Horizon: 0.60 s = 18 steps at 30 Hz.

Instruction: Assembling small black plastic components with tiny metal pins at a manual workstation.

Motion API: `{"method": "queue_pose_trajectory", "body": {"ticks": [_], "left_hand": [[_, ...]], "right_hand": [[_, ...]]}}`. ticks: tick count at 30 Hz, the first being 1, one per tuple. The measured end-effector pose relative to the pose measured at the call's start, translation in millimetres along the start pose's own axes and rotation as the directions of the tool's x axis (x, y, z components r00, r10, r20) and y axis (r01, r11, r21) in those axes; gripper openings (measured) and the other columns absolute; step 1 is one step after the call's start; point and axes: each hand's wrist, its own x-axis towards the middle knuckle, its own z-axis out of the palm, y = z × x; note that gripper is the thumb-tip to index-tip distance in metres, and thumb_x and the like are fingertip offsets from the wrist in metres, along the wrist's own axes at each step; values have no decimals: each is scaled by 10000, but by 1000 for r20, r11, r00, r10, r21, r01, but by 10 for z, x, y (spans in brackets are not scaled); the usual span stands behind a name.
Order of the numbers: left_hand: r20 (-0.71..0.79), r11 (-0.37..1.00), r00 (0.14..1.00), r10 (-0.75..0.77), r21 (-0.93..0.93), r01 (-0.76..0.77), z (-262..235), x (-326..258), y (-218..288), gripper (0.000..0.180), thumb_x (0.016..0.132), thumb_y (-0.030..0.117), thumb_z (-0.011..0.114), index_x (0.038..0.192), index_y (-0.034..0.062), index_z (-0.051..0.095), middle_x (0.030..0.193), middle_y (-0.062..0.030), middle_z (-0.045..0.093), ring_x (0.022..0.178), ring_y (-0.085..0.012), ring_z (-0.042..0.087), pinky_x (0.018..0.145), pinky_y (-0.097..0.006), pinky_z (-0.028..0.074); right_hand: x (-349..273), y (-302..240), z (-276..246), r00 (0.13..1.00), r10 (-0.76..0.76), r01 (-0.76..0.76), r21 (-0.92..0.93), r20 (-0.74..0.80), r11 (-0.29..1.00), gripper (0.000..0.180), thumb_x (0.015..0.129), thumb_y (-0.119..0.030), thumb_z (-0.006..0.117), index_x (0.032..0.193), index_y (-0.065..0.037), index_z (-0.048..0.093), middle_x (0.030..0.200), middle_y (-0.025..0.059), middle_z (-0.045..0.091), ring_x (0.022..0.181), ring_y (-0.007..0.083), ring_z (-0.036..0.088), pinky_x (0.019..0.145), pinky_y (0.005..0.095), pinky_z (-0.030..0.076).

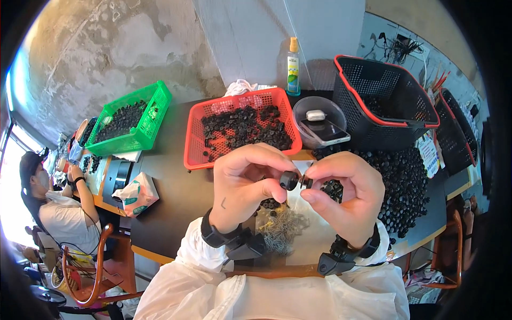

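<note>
Over the middle of the table my hands meet, fingertips close together. My left hand (242,178) pinches a round black knob-like part (289,180) between thumb and fingers. Facing it, my right hand (352,186) pinches a smaller black disc-like part (306,182). Whether the two parts touch is too small to tell. Beneath my hands lies a heap of thin metal pins (282,230), with some black ring-like pieces (270,204) beside it. To the right spreads a large heap of small round black parts (400,186).
A red basket (190,149) of black parts stands ahead, a green one (144,140) farther left. A tall black basket (368,125), a clear tub holding a phone (325,130) and a spray bottle (293,69) stand behind. Left are a tissue pack (140,194) and a seated co-worker (66,205).
</note>
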Motion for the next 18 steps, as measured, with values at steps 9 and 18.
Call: {"method": "queue_pose_trajectory", "body": {"ticks": [9,18], "left_hand": [[-25,997,999,-22,70,23,9,43,84,305,718,-57,765,1000,-40,650,980,-132,647,771,-127,605,677,-257,514],[-41,998,999,-16,57,18,27,39,52,325,719,32,810,997,-35,657,957,-105,632,787,-121,607,683,-246,518]], "right_hand": [[11,68,42,1000,-15,15,-12,-19,1000,261,710,11,787,939,-2,661,869,91,674,667,143,645,611,244,504],[16,52,40,999,-29,28,-37,-16,999,256,720,15,773,948,11,656,898,102,683,669,142,644,601,244,510]]}}
